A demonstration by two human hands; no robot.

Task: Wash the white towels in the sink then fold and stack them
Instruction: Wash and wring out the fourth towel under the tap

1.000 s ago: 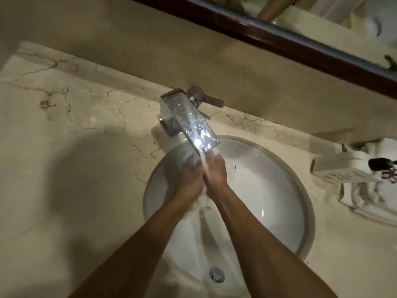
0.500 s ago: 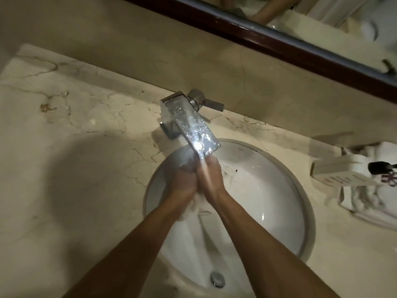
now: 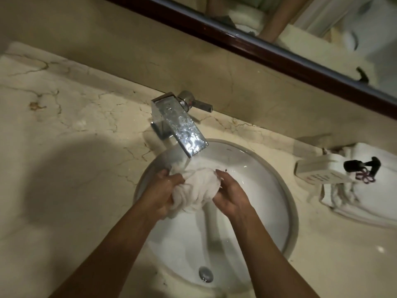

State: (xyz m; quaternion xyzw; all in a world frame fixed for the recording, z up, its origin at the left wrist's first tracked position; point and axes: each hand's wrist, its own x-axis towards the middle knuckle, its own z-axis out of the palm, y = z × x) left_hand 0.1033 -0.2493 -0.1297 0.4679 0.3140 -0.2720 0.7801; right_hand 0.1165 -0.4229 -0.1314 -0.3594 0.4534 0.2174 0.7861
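Both gripping a bunched white towel over the sink: left hand, right hand. Directly above, chrome faucet. Right, on counter, more towels.

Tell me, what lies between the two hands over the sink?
In the head view, a bunched wet white towel lies between the left hand and the right hand; both grip it under the faucet, above the sink.

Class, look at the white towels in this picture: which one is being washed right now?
The bunched white towel gripped between the left hand and right hand under the tap. The other towels lie untouched on the counter, right of the sink.
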